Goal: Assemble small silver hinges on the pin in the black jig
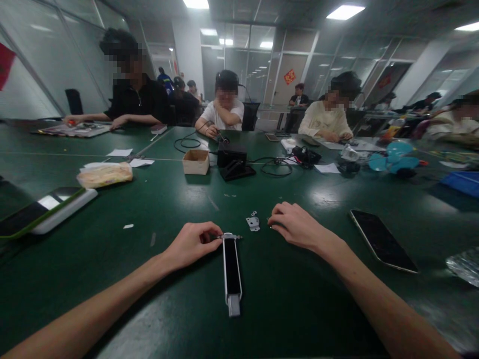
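Note:
A long, narrow device with a black face and a white frame (232,267) lies on the green table, its grey end piece toward me. Across its far end sits a thin metal crosspiece (236,237). My left hand (194,242) pinches the left end of that crosspiece between thumb and fingers. Just beyond, a small silver metal bracket (253,223) lies flat, with tiny metal bits (254,213) behind it. To the right of the bracket, my right hand (295,225) rests low over the table with its fingertips together; whatever they pinch is too small to name.
A smartphone (381,240) lies at right, near crumpled clear plastic (464,264). At left are a green-edged tablet-like device (41,212) and a food packet (105,174). A small box (196,163) and black stand (234,160) stand ahead. Several people sit opposite.

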`<state>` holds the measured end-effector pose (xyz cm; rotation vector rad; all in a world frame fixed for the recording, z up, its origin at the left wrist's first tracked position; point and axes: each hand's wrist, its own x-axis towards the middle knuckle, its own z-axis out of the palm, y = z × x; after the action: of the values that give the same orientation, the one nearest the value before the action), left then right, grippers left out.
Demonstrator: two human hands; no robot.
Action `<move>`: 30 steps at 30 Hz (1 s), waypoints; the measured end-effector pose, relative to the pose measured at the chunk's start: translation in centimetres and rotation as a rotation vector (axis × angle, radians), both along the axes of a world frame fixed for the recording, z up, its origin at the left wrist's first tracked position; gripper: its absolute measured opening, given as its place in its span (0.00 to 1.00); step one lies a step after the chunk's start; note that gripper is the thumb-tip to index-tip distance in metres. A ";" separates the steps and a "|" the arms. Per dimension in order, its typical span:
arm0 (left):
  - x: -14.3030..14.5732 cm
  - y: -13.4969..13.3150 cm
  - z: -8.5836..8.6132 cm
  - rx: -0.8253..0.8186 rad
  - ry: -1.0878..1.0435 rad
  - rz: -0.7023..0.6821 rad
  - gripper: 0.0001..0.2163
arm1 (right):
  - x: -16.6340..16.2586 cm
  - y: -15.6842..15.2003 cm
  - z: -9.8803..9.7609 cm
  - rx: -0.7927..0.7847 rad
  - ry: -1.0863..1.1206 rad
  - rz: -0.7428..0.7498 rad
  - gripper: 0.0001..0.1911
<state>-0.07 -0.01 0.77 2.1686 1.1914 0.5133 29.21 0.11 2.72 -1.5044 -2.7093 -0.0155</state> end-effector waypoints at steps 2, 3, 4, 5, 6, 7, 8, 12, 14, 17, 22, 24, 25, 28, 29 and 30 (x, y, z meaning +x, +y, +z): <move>0.0 -0.1 0.1 0.000 0.002 -0.001 0.11 | 0.3 0.0 0.1 -0.005 -0.017 -0.005 0.08; 0.1 -0.1 0.2 0.002 0.004 -0.002 0.11 | 0.5 0.0 0.2 -0.009 -0.023 -0.010 0.08; 0.1 -0.1 0.3 0.004 0.005 -0.001 0.10 | 0.6 0.0 0.2 -0.011 -0.026 -0.012 0.07; 0.1 -0.2 0.4 0.004 0.006 0.000 0.10 | 0.7 0.0 0.2 -0.012 -0.026 -0.011 0.07; 0.2 -0.2 0.4 0.003 0.008 0.003 0.10 | 0.7 0.0 0.2 -0.011 -0.024 -0.008 0.07; 0.2 -0.2 0.5 0.001 0.010 0.006 0.10 | 0.7 0.0 0.3 -0.010 -0.021 -0.003 0.07; 0.2 -0.3 0.5 0.000 0.011 0.009 0.10 | 0.7 -0.1 0.3 -0.008 -0.019 0.000 0.07; 0.2 -0.3 0.5 0.004 0.015 0.009 0.10 | 0.4 -0.2 0.3 -0.005 -0.025 -0.006 0.07; 0.2 -0.2 0.5 0.002 0.016 0.007 0.11 | 0.3 -0.1 0.2 -0.003 -0.028 -0.012 0.07; 0.1 -0.2 0.6 -0.009 0.022 0.003 0.11 | 0.3 0.1 -0.2 -0.001 -0.022 -0.012 0.08; 0.0 -0.1 0.5 -0.013 0.022 -0.008 0.10 | 0.3 0.2 -0.6 0.002 -0.007 -0.008 0.08; 0.0 -0.1 0.4 -0.020 0.019 -0.008 0.10 | 0.2 0.0 -0.3 0.013 -0.013 -0.008 0.07; 0.1 -0.1 0.4 -0.023 0.019 -0.008 0.10 | 0.1 -0.1 -0.1 0.015 -0.022 -0.010 0.07; 0.1 -0.1 0.5 -0.023 0.020 -0.007 0.10 | 0.0 -0.4 0.5 -0.013 -0.053 0.005 0.07; 0.1 -0.1 0.5 -0.022 0.019 -0.008 0.10 | 0.1 -0.4 0.6 -0.026 -0.059 0.013 0.07; 0.1 -0.1 0.5 -0.022 0.018 -0.008 0.10 | 0.1 -0.4 0.6 -0.035 -0.060 0.021 0.08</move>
<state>0.04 -0.12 1.24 2.1626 1.1922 0.4758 29.33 -0.27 3.30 -1.5093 -2.7863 -0.0128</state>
